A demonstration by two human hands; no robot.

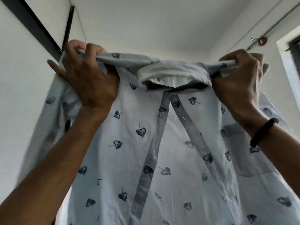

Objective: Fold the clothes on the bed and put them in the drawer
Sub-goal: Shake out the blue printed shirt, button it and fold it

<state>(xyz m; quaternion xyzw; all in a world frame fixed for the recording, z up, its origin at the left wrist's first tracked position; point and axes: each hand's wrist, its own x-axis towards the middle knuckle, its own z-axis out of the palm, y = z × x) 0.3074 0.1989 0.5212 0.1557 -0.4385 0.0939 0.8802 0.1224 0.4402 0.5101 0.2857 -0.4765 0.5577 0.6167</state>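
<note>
Hanging limp below both hands, the leaf-printed shirt [129, 143] is judged light and soft. Its shoulders are gripped in the closed left hand [88, 75] and right hand [238, 78], the collar [173, 75] stretched between.

I see a pale blue button-up shirt [129, 151] printed with small dark leaves, held up high and hanging downward. It is unbuttoned, so its two front plackets part in a narrow V below the collar [173, 70]. The shoulders are stretched wide and the fabric is creased.
</note>
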